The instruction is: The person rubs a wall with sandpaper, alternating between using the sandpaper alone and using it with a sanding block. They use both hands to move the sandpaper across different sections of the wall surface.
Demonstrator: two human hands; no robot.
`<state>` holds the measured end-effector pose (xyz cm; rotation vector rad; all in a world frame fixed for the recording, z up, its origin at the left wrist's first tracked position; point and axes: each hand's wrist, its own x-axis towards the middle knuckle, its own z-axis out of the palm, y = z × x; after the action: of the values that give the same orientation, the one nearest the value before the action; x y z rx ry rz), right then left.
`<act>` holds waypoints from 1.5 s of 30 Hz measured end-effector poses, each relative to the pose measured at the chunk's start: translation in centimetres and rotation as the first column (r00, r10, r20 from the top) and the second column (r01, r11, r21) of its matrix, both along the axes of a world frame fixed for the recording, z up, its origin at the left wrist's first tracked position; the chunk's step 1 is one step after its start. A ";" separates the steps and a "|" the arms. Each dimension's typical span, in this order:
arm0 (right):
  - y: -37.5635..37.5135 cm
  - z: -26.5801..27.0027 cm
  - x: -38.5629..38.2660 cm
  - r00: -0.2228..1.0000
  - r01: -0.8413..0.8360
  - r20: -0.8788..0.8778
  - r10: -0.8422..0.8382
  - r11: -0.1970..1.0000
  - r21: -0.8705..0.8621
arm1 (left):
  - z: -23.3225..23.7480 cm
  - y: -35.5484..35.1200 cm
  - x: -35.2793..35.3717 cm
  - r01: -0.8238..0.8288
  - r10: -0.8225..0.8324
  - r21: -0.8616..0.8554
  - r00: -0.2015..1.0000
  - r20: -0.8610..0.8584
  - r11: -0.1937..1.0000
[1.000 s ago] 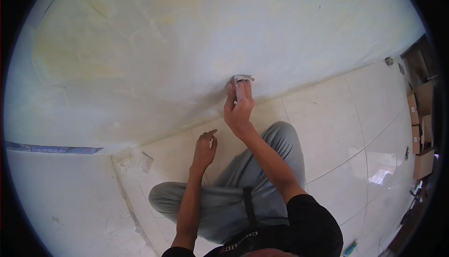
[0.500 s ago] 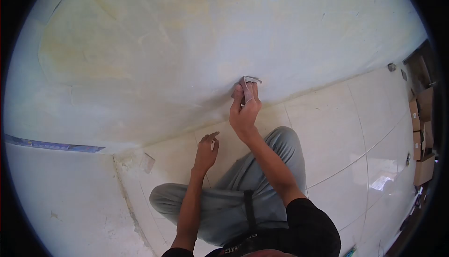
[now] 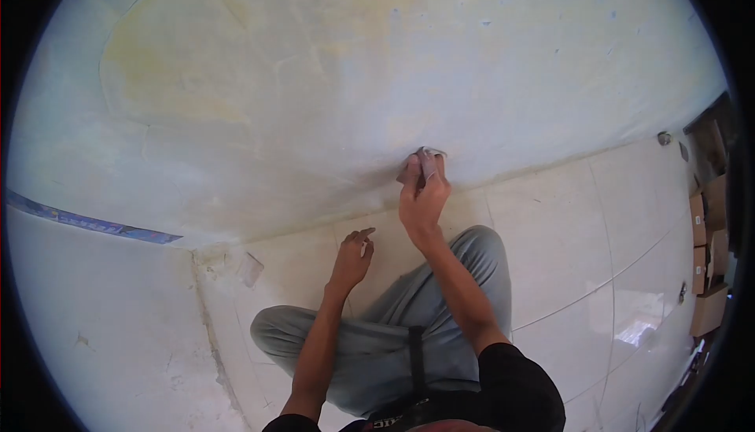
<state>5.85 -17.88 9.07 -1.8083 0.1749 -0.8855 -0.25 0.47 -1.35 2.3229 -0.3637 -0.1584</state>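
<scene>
My right hand (image 3: 423, 194) presses a small folded grey sheet, perhaps sandpaper (image 3: 427, 155), flat against the pale wall (image 3: 330, 78) just above the floor line. Its fingers are closed over the sheet. My left hand (image 3: 352, 259) rests lower, fingers loosely spread, touching the white floor tile (image 3: 550, 227) next to my knee and holding nothing. I sit cross-legged in grey trousers (image 3: 393, 330) facing the wall.
A strip of blue tape (image 3: 86, 223) runs along the wall at the left. A scrap of clear material (image 3: 250, 268) lies in the floor corner. Cardboard boxes (image 3: 708, 259) stand at the far right. A small metal fitting (image 3: 665, 138) sits at the wall base.
My right hand with the grey sheet has slid down and slightly right along the wall. The left hand stays on the floor.
</scene>
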 end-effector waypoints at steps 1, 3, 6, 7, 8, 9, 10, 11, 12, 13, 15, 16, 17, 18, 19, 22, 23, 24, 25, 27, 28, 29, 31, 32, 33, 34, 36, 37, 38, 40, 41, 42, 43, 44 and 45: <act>0.3 -0.3 -0.3 1.000 -0.007 -0.009 0.007 1.000 0.007 | 0.0 0.3 -0.6 0.003 -0.003 0.011 1.000 0.013 1.000; 0.1 -1.0 -0.3 0.996 -0.069 -0.061 0.073 0.996 0.059 | 0.1 0.2 -0.4 -0.015 0.015 -0.008 1.000 0.010 1.000; 0.4 -0.8 -0.1 0.999 0.041 0.005 -0.041 0.999 0.006 | 0.3 -0.2 -0.3 -0.018 0.018 -0.035 1.000 -0.004 0.999; 0.1 -0.1 0.2 0.999 0.036 0.014 -0.036 0.999 0.005 | 0.2 0.0 -0.1 -0.015 0.014 -0.025 1.000 -0.025 1.000; -0.7 0.7 0.4 0.999 0.041 -0.019 -0.039 0.997 0.070 | 0.0 0.1 0.2 -0.021 0.020 -0.021 1.000 -0.021 1.000; -0.8 1.3 0.1 0.997 0.048 -0.063 -0.040 0.989 0.136 | -0.1 0.1 0.0 -0.022 0.022 -0.006 1.000 0.008 1.000; -0.5 0.4 -0.3 0.997 0.046 -0.075 -0.035 0.989 0.140 | -0.1 0.1 -0.5 -0.022 0.022 0.006 0.999 0.032 1.000; -0.2 -1.0 -0.5 0.996 0.020 -0.091 -0.011 0.995 0.100 | 0.0 0.1 -0.6 -0.026 0.026 0.003 0.999 0.029 1.000; -0.2 -0.7 -0.3 0.995 -0.003 -0.098 0.008 0.998 0.056 | 0.1 -0.1 -0.2 -0.021 0.021 -0.003 0.999 0.031 1.000; -0.4 -0.4 -0.3 0.995 -0.001 -0.096 0.006 0.999 0.049 | 0.2 -0.3 -0.1 -0.014 0.015 -0.007 1.000 0.026 1.000; -0.6 0.8 -0.1 0.998 0.052 0.020 -0.053 0.997 0.055 | 0.2 -0.3 -0.2 -0.014 0.014 -0.022 1.000 0.004 1.000; -1.0 1.3 0.2 0.998 0.052 0.021 -0.053 0.997 0.056 | 0.0 -0.2 -0.4 -0.020 0.019 -0.031 0.999 -0.030 0.999; -1.5 1.7 0.4 1.000 0.008 -0.007 -0.007 0.989 0.147 | -0.3 -0.1 -0.5 -0.025 0.024 -0.028 0.999 -0.038 0.999; -1.5 1.9 0.2 0.999 -0.029 -0.032 0.038 0.970 0.243 | -0.4 0.1 -0.6 -0.022 0.022 -0.018 1.000 -0.008 1.000; -0.8 0.5 0.0 0.999 -0.029 -0.035 0.039 0.969 0.246 | -0.3 0.1 -0.5 -0.019 0.019 -0.012 0.999 0.030 1.000; 0.2 -0.4 -0.3 0.998 -0.042 0.042 0.040 0.999 0.031 | 0.4 -0.2 -0.1 -0.007 0.006 -0.012 0.998 -0.069 1.000; -0.8 0.5 0.1 1.000 0.022 0.014 -0.023 0.995 0.096 | 0.5 -0.2 0.3 -0.001 0.001 -0.011 0.998 -0.059 1.000; -1.8 1.9 0.5 0.997 0.081 -0.025 -0.078 0.984 0.158 | 0.4 -0.1 0.1 -0.005 0.004 -0.017 0.997 -0.074 1.000; -2.8 2.0 1.1 1.000 0.026 0.007 -0.029 0.965 0.261 | 0.4 0.0 -0.5 -0.011 0.008 -0.023 0.995 -0.099 1.000; -1.3 -0.9 -0.3 0.999 -0.010 -0.035 0.018 0.976 0.216 | 0.0 0.3 -0.9 -0.005 0.006 0.011 0.998 -0.064 1.000; -0.6 -2.2 -0.3 0.996 -0.058 -0.057 0.068 0.985 0.161 | -0.2 -0.1 -0.3 -0.006 0.007 0.034 1.000 -0.007 0.999; -0.1 -2.9 -0.3 0.993 -0.001 0.114 0.012 0.995 -0.100 | 0.0 -0.4 -0.6 -0.004 0.004 0.029 1.000 -0.004 1.000; -1.6 0.0 0.4 0.999 0.017 0.045 -0.018 1.000 0.018 | 0.6 -0.5 -0.1 -0.024 0.015 -0.055 0.989 -0.148 0.998; -2.1 1.7 0.4 0.999 0.029 -0.046 -0.023 0.991 0.131 | 0.5 -0.4 -0.1 -0.028 0.019 -0.053 0.988 -0.151 0.998; -2.0 2.7 0.1 0.999 0.031 -0.045 -0.025 0.991 0.130 | 0.3 -0.1 -0.6 -0.027 0.024 -0.020 0.992 -0.121 0.999; -1.6 1.9 -0.2 0.998 0.031 -0.052 -0.024 0.991 0.132 | 0.2 0.1 -0.7 -0.025 0.025 0.008 0.996 -0.083 1.000; -0.8 0.4 -0.2 1.000 0.004 -0.010 -0.004 0.999 0.039 | 0.0 -0.3 -0.1 -0.024 0.024 0.000 0.999 -0.035 1.000; -0.9 0.4 -0.3 1.000 0.004 -0.012 -0.004 0.999 0.037 | -0.1 -0.3 -0.2 -0.013 0.013 0.000 1.000 0.002 1.000; -0.9 0.4 -0.1 0.999 0.026 0.038 -0.029 0.997 0.073 | -0.2 -0.2 -0.2 -0.011 0.011 -0.002 1.000 0.007 1.000; -1.2 1.5 0.5 0.994 0.042 0.093 -0.053 0.992 0.115 | -0.2 -0.1 -0.4 -0.026 0.025 -0.031 0.999 -0.037 0.999; -1.8 2.2 0.4 1.000 0.018 0.005 -0.019 0.989 0.150 | -0.4 0.1 -0.6 -0.032 0.031 -0.030 0.998 -0.047 0.999; -2.0 2.5 0.1 0.996 0.001 -0.085 0.015 0.982 0.190 | -0.5 0.3 -0.7 -0.021 0.021 -0.004 1.000 -0.009 1.000; -1.3 1.6 -0.4 0.992 -0.032 -0.118 0.052 0.986 0.165 | -0.4 0.3 -0.5 -0.006 0.005 0.018 0.999 0.041 1.000; -0.5 0.5 -0.3 0.993 -0.036 -0.108 0.054 0.987 0.159 | -0.3 0.0 0.0 -0.008 0.008 0.013 0.999 0.052 1.000; 0.1 -0.1 -0.5 0.997 -0.056 -0.040 0.059 0.996 0.063 | -0.2 -0.3 -0.1 -0.014 0.014 0.002 0.999 0.030 1.000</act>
<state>5.34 -17.77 9.00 -1.7664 0.1745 -0.7936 -0.31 0.22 -1.57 2.3313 -0.3629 -0.1173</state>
